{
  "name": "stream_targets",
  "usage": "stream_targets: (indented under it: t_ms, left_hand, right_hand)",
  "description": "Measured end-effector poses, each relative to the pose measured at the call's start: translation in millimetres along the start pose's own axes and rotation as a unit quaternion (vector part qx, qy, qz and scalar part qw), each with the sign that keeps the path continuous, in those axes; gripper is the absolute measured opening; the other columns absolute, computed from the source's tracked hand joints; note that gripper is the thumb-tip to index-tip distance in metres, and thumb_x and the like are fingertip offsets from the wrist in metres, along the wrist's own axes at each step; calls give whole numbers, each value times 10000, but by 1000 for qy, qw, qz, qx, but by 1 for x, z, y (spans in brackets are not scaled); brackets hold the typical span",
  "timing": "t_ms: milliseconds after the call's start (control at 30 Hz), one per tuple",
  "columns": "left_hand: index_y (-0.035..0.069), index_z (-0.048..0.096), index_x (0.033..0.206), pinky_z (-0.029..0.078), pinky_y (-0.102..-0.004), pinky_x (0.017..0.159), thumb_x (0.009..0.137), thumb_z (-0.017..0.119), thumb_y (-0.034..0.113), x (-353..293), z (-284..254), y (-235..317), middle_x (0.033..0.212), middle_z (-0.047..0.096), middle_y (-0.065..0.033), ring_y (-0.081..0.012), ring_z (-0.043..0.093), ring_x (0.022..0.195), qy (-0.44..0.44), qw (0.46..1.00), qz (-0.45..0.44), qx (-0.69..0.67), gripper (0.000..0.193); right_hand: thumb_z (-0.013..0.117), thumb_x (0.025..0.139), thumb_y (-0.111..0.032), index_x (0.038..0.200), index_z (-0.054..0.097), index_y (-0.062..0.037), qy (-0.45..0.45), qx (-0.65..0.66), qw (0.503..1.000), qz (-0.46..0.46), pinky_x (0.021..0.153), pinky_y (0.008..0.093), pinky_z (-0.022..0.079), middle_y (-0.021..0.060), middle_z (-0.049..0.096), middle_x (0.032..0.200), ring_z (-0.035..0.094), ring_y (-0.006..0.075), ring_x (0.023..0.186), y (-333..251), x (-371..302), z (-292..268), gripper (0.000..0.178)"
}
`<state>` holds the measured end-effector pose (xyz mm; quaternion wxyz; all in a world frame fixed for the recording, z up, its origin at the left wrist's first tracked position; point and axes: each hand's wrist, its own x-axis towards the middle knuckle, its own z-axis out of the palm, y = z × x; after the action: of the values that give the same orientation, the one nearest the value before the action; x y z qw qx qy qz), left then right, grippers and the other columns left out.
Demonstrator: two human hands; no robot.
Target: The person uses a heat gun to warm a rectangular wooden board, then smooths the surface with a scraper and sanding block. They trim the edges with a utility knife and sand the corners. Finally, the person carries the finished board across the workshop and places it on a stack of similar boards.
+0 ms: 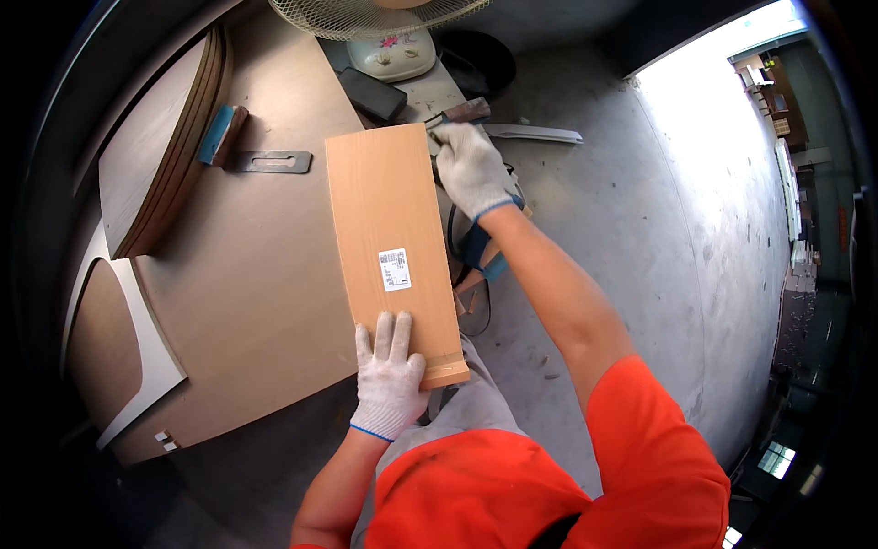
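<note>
A light wood-coloured board [384, 201] with a white printed label lies lengthwise before me, partly over the right edge of the large worktable. My left hand [389, 371], in a white knit glove, rests on its near end with the fingers stretched out. At the board's far right edge my gloved right hand [471, 169] is closed. What its fingers hold, if anything, is hidden. Just beyond them sits a tool with a worn brown handle [467, 111]; I cannot tell whether the hand touches it. A narrow strip [445, 368] crosses the board's near end.
Stacked curved panels [160, 146] and a white-edged panel [151, 366] occupy the table's left. Near them are a blue-and-brown block [223, 135] and a slotted metal plate [270, 162]. A fan guard [380, 18] overhangs the far side. Blue equipment with a cable [477, 245] stands right of the board.
</note>
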<state>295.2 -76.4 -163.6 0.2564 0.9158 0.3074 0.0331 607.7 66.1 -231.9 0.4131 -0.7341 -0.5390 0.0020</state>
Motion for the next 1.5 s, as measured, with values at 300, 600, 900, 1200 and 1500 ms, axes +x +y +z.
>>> stream_targets:
  t_ms: [300, 600, 900, 1200, 1500]
  left_hand:
    - [19, 698, 772, 280, -820, 1205, 553, 875, 102, 19, 4, 2, 1581, 537, -289, -536, 410, 1532, 13, 999, -29, -3, 293]
    - [29, 698, 783, 273, -810, 1216, 572, 876, 105, 16, 10, 0, 1603, 529, -269, -529, 393, 1554, 21, 1000, -17, 9, 287]
    - [30, 684, 793, 281, -816, 1210, 577, 867, 90, 17, 9, 3, 1584, 550, -274, -531, 407, 1544, 31, 999, -23, 2, 289]
    - [25, 682, 783, 286, -830, 1201, 581, 877, 92, 19, 11, 7, 1582, 549, -279, -534, 409, 1542, 42, 999, -32, -1, 289]
    - [22, 756, 816, 279, -828, 1195, 644, 905, 193, 23, 9, 9, 1569, 561, -275, -529, 414, 1534, 14, 999, -42, 16, 284]
  right_hand:
    - [682, 845, -20, 1095, 716, -86, -158, 52, 971, -173, 786, 445, 602, 115, 731, 1054, 718, 344, 939, -32, -84, -51, 261]
    - [734, 836, -46, 1092, 715, -58, -355, 84, 927, -86, 830, 449, 608, 118, 737, 1054, 728, 331, 959, -62, -205, -148, 256]
    - [730, 826, -50, 1089, 719, -60, -324, 57, 934, -139, 799, 450, 597, 123, 730, 1030, 724, 324, 923, -61, -207, -146, 264]
    - [737, 825, -71, 1074, 730, -67, -343, 30, 921, -181, 798, 450, 594, 109, 720, 1012, 723, 314, 927, -59, -182, -144, 249]
    - [679, 937, -63, 1123, 748, -43, -446, 69, 889, 71, 871, 458, 610, 179, 753, 1043, 735, 396, 996, -60, -181, -143, 199]
